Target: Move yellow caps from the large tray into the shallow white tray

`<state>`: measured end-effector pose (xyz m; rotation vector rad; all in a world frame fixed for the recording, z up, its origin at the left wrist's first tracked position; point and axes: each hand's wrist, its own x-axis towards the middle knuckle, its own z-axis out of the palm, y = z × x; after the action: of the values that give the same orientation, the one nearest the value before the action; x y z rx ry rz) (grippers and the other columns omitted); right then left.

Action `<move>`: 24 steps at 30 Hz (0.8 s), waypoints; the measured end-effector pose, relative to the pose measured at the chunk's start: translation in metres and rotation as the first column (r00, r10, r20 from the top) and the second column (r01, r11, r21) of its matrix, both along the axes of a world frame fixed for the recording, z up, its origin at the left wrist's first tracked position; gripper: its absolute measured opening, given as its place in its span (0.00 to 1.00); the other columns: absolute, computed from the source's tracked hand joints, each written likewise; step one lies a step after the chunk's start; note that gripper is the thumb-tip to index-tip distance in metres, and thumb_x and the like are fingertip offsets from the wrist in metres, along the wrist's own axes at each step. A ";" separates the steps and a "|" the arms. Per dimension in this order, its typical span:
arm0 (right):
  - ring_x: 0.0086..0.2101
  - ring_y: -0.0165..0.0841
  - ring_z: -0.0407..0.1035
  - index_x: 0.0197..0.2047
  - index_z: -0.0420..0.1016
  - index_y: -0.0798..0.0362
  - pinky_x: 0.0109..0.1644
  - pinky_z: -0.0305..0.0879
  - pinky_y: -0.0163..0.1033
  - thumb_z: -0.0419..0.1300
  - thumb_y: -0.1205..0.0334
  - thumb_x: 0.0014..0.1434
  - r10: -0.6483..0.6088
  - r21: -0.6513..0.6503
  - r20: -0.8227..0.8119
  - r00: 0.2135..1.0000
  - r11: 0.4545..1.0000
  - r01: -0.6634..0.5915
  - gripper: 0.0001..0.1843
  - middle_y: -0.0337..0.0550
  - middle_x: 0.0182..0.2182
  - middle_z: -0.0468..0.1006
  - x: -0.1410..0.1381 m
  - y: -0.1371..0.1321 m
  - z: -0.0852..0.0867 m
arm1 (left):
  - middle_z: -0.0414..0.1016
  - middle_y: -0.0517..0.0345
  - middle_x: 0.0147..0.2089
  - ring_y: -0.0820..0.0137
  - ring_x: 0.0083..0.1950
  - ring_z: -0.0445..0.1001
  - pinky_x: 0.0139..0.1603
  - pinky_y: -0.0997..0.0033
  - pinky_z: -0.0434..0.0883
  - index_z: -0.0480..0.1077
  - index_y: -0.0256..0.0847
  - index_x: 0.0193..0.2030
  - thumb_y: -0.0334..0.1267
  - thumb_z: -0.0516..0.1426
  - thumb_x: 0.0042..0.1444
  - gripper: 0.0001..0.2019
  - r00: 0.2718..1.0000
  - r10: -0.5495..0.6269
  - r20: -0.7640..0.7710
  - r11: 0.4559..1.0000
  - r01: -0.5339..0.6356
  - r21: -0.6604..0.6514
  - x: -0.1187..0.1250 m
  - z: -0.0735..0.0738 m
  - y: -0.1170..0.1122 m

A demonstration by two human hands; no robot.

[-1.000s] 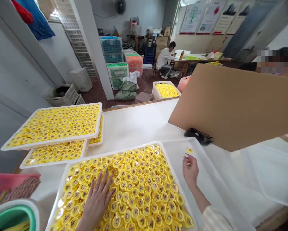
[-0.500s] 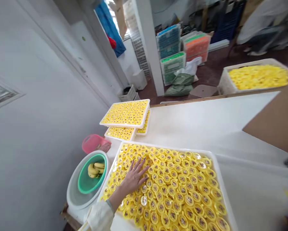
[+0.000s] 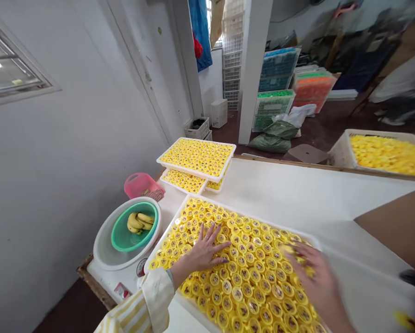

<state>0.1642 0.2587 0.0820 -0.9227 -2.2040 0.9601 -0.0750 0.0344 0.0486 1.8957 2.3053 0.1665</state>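
A white tray [image 3: 165, 239] in front of me is packed with several small round yellow caps [image 3: 249, 277]. My left hand [image 3: 205, 252] lies flat on the caps near the tray's left side, fingers spread. My right hand [image 3: 314, 282] is over the caps at the tray's right side, smeared by motion, fingers reaching out; whether it holds a cap I cannot make out.
Stacked white trays of yellow caps [image 3: 196, 159] sit at the table's far left. A green bowl with bananas [image 3: 134, 226] rests in a white basin, a pink basket [image 3: 143, 185] behind it. A cardboard sheet [image 3: 398, 226] juts in at right. A crate of yellow caps [image 3: 384, 152] stands beyond the table.
The view has swung left. My right hand moved from the empty tray at right onto the caps. My left hand stayed flat on the caps.
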 end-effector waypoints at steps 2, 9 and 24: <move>0.37 0.39 0.74 0.48 0.72 0.45 0.38 0.74 0.44 0.55 0.45 0.62 0.245 0.001 0.033 0.969 0.969 -0.246 0.17 0.47 0.42 0.78 -0.060 -0.022 0.001 | 0.40 0.47 0.76 0.44 0.74 0.41 0.64 0.26 0.47 0.48 0.63 0.70 0.60 0.49 0.62 0.31 1.000 -0.012 -0.002 0.999 0.013 0.030 -0.001 -0.003 -0.002; 0.43 0.41 0.71 0.42 0.74 0.51 0.50 0.69 0.49 0.56 0.63 0.61 0.476 0.102 0.243 0.845 0.854 -0.510 0.08 0.47 0.39 0.78 -0.160 -0.046 -0.028 | 0.44 0.44 0.75 0.44 0.74 0.43 0.64 0.25 0.49 0.45 0.62 0.71 0.61 0.44 0.63 0.30 0.999 -0.042 -0.021 0.989 0.045 0.142 -0.003 -0.017 -0.005; 0.53 0.46 0.66 0.62 0.67 0.52 0.58 0.62 0.51 0.58 0.71 0.46 0.583 0.157 0.327 0.744 0.743 -0.651 0.37 0.51 0.48 0.78 -0.130 -0.046 -0.022 | 0.49 0.47 0.74 0.56 0.74 0.47 0.71 0.47 0.46 0.38 0.39 0.73 0.62 0.41 0.63 0.39 1.000 0.012 -0.006 0.985 -0.010 0.172 -0.008 -0.023 0.005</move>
<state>0.0338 0.2125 0.0599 -0.1602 -2.8682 0.8132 -0.0831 0.0392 0.0257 1.9642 2.3758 0.3724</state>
